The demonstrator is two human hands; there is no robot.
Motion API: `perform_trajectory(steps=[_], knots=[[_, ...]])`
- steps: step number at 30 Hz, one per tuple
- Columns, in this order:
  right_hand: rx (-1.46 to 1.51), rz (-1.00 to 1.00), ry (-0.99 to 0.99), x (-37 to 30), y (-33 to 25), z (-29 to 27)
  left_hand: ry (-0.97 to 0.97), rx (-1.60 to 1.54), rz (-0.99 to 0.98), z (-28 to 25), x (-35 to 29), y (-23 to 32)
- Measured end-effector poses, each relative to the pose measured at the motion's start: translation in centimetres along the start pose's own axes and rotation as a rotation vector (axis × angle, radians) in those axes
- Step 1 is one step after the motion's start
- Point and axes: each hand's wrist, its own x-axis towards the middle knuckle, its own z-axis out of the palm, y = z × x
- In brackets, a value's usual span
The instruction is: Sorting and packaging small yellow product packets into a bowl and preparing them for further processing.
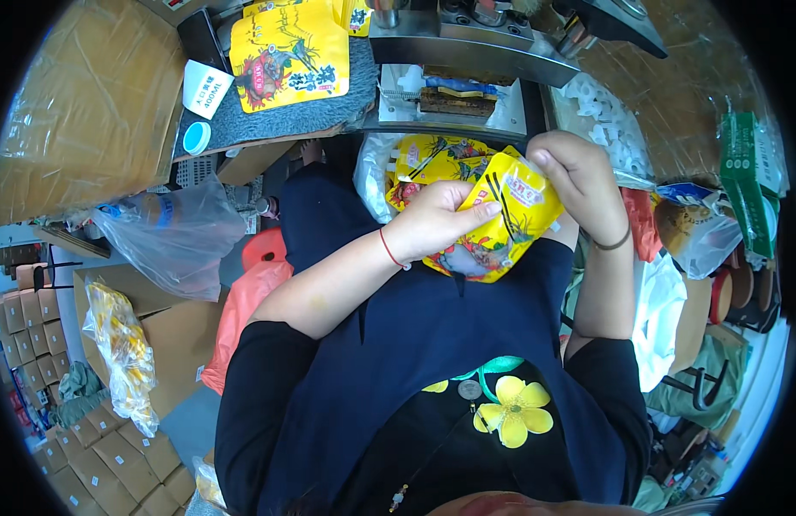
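A yellow printed pouch (523, 202) is held tilted above my lap, between both hands. My left hand (450, 217) is closed on its left edge, the thumb lying across the printed front. At the pouch's upper right corner my right hand (579, 176) is closed, with the fingers curled; whether a small part sits inside them is hidden. Just beyond, several more yellow pouches (432, 159) lie in a clear plastic bag (376, 181). A metal press (467, 50) with a fixture (458, 101) below it stands past the hands.
A stack of yellow pouches (290, 56) rests on a grey mat (329, 116), near a white card (207, 89) and a blue-rimmed round cap (197, 138). White plastic parts (600, 116) fill a bag at right. Cardboard boxes (88, 95) and a green box (746, 185) flank the bench.
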Motion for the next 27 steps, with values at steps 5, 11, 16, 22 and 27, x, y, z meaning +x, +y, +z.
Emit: perform_trajectory(steps=[5,11,16,22,27], knots=[[-0.111,-0.161,-0.022,0.7,0.5,-0.7,-0.130,-0.318,-0.093,0.0,0.4,-0.7],[-0.695,0.333,0.141,-0.6,11.6,-2.6,0.033,-0.369,-0.042,-2.9,1.9,-0.3],[-0.597,0.396,0.077,-0.1,12.4,-1.5,0.063,-0.469,-0.097,-6.2,3.6,1.9],[-0.513,0.289,0.255,-1.1,13.0,-1.4,0.102,-0.414,-0.070,-6.1,2.9,0.5],[-0.453,0.369,0.253,-0.6,11.5,-1.7,0.089,-0.403,-0.035,-5.9,2.2,-1.1]])
